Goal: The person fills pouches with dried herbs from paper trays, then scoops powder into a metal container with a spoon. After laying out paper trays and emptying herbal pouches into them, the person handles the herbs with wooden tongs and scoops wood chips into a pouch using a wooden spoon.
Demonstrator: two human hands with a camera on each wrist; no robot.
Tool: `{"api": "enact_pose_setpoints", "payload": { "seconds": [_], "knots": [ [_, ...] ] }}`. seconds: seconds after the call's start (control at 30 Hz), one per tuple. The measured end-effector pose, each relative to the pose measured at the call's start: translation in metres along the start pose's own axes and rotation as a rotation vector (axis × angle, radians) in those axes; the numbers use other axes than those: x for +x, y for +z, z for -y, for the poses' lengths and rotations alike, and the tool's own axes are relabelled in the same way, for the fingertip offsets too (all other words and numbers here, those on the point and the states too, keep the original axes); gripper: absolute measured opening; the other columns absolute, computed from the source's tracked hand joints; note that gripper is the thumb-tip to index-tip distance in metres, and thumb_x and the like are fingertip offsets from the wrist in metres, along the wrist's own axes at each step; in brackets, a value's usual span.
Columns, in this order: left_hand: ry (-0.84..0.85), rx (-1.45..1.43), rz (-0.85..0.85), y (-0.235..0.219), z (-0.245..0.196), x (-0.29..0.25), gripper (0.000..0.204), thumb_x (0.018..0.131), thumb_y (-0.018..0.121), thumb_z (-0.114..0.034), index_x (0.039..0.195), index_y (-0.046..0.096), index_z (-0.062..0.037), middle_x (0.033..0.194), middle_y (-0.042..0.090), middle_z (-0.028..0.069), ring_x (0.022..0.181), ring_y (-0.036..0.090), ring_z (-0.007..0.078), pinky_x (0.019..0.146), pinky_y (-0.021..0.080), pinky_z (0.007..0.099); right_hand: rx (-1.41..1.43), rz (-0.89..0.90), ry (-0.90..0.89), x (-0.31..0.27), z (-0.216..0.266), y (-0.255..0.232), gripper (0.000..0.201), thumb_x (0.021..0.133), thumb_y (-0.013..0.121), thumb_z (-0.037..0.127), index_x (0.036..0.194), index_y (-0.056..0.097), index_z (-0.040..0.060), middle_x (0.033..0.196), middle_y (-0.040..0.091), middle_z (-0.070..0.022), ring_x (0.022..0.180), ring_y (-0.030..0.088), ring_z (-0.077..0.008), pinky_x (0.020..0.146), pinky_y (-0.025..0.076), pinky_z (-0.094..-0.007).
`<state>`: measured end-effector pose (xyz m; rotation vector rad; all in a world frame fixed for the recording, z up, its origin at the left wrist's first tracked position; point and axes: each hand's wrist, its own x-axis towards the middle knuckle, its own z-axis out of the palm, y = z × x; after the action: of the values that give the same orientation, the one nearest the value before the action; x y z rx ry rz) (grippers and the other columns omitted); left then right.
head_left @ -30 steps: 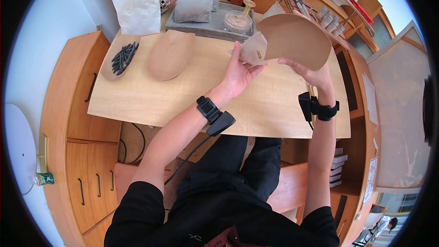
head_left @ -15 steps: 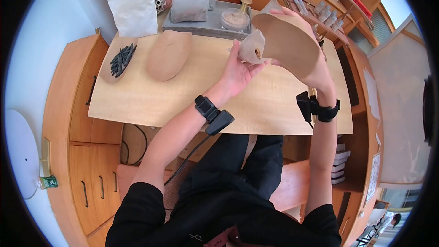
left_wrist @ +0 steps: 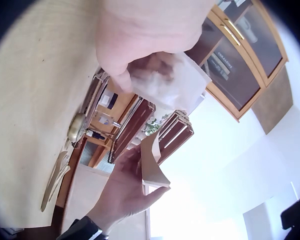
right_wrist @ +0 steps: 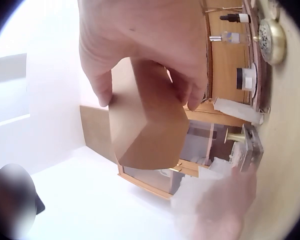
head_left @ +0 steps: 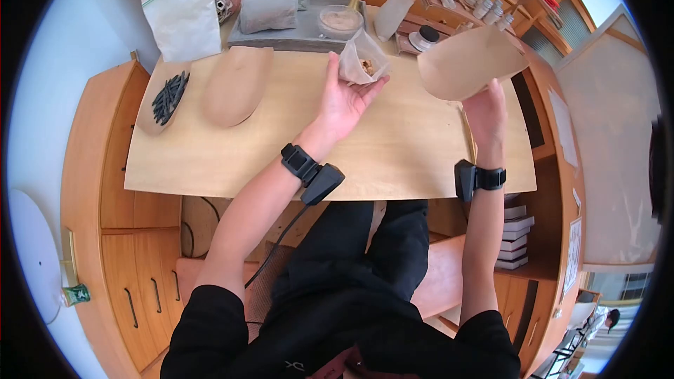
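Note:
In the head view my left hand (head_left: 342,103) holds a translucent white paper pouch (head_left: 359,56), its mouth showing small brown pieces (head_left: 367,67) inside. My right hand (head_left: 486,114) grips the near edge of a curved tan sheet-like tray (head_left: 469,62), held up over the table's right side. The two held things are apart. From the right wrist view, thumb and fingers clasp the tan tray (right_wrist: 150,120) on both sides, and its surface looks bent along a crease. The left wrist view shows the pouch (left_wrist: 172,82) pinched by my left fingers.
On the table (head_left: 302,154) lie a tan tray of black sticks (head_left: 170,98) and an oval tan tray (head_left: 239,88). Behind stand a white zip bag (head_left: 184,17), a grey tray (head_left: 281,43) with packets and a powder dish (head_left: 340,21), another paper pouch (head_left: 393,12) and a bottle rack.
The tan tray has turned and moved away from the pouch, to the right. My left hand has shifted left with the pouch, whose mouth now faces the head camera more. The view has shifted slightly.

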<state>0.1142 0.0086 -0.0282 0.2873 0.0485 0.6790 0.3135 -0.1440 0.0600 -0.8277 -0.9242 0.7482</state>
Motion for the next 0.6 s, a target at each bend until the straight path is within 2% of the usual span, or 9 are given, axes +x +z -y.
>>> {"api": "enact_pose_setpoints", "payload": {
  "seconds": [0.13, 0.17, 0.23, 0.37, 0.43, 0.47, 0.5, 0.57, 0.6],
  "knots": [
    [0.042, 0.025, -0.064, -0.002, 0.003, 0.002, 0.074, 0.096, 0.046, -0.058, 0.143, 0.031, -0.0030, 0.138, 0.044, 0.0175, 0.128, 0.046, 0.0360, 0.113, 0.040, 0.0412, 0.222, -0.081, 0.089, -0.004, 0.010, 0.041, 0.061, 0.098, 0.050, 0.044, 0.144, 0.038, 0.0066, 0.147, 0.044, -0.0098, 0.135, 0.041, -0.0289, 0.111, 0.032, -0.0482],
    [0.044, 0.037, -0.069, -0.001, 0.002, 0.001, 0.074, 0.096, 0.046, -0.058, 0.143, 0.031, -0.0030, 0.138, 0.044, 0.0175, 0.128, 0.046, 0.0360, 0.113, 0.040, 0.0412, 0.350, 0.002, 0.154, -0.001, 0.008, 0.053, 0.061, 0.098, 0.050, 0.045, 0.144, 0.039, 0.0072, 0.147, 0.044, -0.0100, 0.135, 0.041, -0.0286, 0.111, 0.032, -0.0484],
    [0.041, 0.134, -0.075, 0.001, 0.001, -0.002, 0.074, 0.095, 0.047, -0.060, 0.138, 0.036, -0.0002, 0.132, 0.049, 0.0163, 0.120, 0.053, 0.0295, 0.104, 0.048, 0.0361, 0.500, 0.132, 0.244, 0.004, 0.002, 0.085, 0.062, 0.097, 0.051, 0.047, 0.144, 0.041, 0.0078, 0.146, 0.044, -0.0104, 0.134, 0.041, -0.0284, 0.111, 0.032, -0.0486],
    [0.136, 0.306, -0.086, -0.025, 0.003, 0.006, 0.067, 0.098, 0.044, -0.054, 0.138, 0.038, 0.0005, 0.134, 0.049, 0.0169, 0.124, 0.050, 0.0262, 0.107, 0.045, 0.0381, 0.574, 0.234, 0.388, 0.013, -0.031, 0.165, 0.065, 0.093, 0.054, 0.052, 0.139, 0.047, 0.0072, 0.141, 0.049, -0.0108, 0.129, 0.047, -0.0277, 0.106, 0.037, -0.0480],
    [-0.040, -0.024, 0.279, -0.054, 0.000, 0.012, 0.056, 0.103, 0.033, -0.047, 0.143, 0.035, -0.0076, 0.147, 0.039, 0.0144, 0.135, 0.039, 0.0327, 0.116, 0.034, 0.0434, 0.588, 0.285, 0.440, 0.019, -0.061, 0.196, 0.063, 0.092, 0.055, 0.052, 0.135, 0.049, 0.0069, 0.137, 0.051, -0.0106, 0.126, 0.049, -0.0270, 0.103, 0.039, -0.0479],
    [0.101, 0.137, 0.098, -0.031, 0.007, 0.006, 0.057, 0.102, 0.037, -0.047, 0.142, 0.037, -0.0073, 0.144, 0.043, 0.0163, 0.135, 0.039, 0.0354, 0.115, 0.034, 0.0498, 0.621, 0.331, 0.475, 0.024, -0.079, 0.206, 0.062, 0.091, 0.055, 0.052, 0.133, 0.049, 0.0070, 0.135, 0.052, -0.0103, 0.124, 0.050, -0.0266, 0.102, 0.040, -0.0482],
    [0.104, 0.150, 0.099, -0.031, 0.005, 0.008, 0.057, 0.102, 0.037, -0.047, 0.142, 0.037, -0.0073, 0.144, 0.043, 0.0163, 0.135, 0.039, 0.0354, 0.115, 0.034, 0.0498, 0.631, 0.337, 0.468, 0.026, -0.092, 0.215, 0.062, 0.091, 0.055, 0.052, 0.133, 0.049, 0.0070, 0.135, 0.052, -0.0103, 0.124, 0.050, -0.0266, 0.102, 0.040, -0.0482],
    [0.036, -0.256, 0.094, -0.033, -0.004, 0.012, 0.061, 0.099, 0.046, -0.049, 0.142, 0.037, -0.0063, 0.141, 0.046, 0.0170, 0.132, 0.043, 0.0385, 0.113, 0.036, 0.0540, 0.589, 0.210, 0.633, 0.030, -0.115, 0.229, 0.064, 0.090, 0.056, 0.051, 0.134, 0.046, 0.0064, 0.135, 0.049, -0.0124, 0.124, 0.049, -0.0308, 0.105, 0.038, -0.0497],
    [0.032, -0.233, 0.064, -0.034, -0.004, 0.016, 0.071, 0.093, 0.055, -0.055, 0.140, 0.038, -0.0050, 0.138, 0.047, 0.0177, 0.129, 0.045, 0.0401, 0.112, 0.038, 0.0499, 0.593, 0.215, 0.631, 0.033, -0.127, 0.230, 0.064, 0.090, 0.056, 0.051, 0.134, 0.046, 0.0064, 0.135, 0.049, -0.0124, 0.124, 0.049, -0.0308, 0.105, 0.038, -0.0497]
  ]
}}
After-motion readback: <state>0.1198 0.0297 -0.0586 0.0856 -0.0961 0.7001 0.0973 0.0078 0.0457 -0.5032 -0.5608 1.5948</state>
